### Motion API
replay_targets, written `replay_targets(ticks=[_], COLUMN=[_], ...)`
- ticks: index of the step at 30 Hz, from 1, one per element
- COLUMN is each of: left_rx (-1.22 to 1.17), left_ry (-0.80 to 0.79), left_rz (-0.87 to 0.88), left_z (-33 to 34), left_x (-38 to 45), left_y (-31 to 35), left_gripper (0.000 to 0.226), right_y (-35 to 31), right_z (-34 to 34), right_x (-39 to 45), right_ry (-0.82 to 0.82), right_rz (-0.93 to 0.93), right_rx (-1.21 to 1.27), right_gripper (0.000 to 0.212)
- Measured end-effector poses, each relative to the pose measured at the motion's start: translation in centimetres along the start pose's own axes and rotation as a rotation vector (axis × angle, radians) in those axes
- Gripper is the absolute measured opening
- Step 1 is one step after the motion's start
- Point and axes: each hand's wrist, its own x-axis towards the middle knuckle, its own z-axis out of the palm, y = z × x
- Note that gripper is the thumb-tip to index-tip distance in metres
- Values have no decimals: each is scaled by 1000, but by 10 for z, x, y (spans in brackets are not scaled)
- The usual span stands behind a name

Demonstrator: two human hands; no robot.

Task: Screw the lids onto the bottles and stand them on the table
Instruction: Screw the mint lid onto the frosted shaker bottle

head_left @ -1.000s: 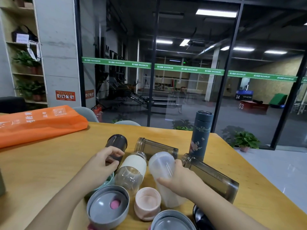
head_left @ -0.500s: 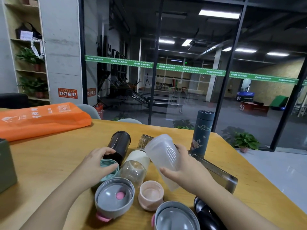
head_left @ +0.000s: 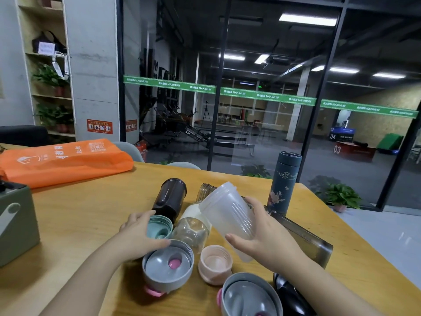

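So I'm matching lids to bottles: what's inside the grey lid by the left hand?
The upturned round grey lid shows a pale grey inner disc with a pink plug. A pink part peeks out beneath; the lid covers the rest of it.

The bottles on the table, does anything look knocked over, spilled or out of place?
Nothing is spilled. Only the dark blue flask stands upright and capped. The black bottle and the clear glass bottle lie on their sides, and the grey lids rest upside down. The right hand holds the frosted plastic bottle tilted.
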Motion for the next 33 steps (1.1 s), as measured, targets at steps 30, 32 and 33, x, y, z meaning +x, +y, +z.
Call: replay_targets(ticks=[30, 32, 33], left_rx=[-63, -57, -56], left_ry=[59, 72, 77], left_rz=[-188, -179, -179], left_z=[-2, -4, -5], left_x=[10, 9, 8], left_y=[21, 24, 25], left_gripper=[100, 99, 99], right_y=[1, 3, 4], right_z=[-8, -8, -8], right_x=[-1, -1, -1], right_ry=[8, 15, 15], right_rz=[30, 37, 41], right_rx=[35, 40, 44], right_gripper=[93, 94, 95])
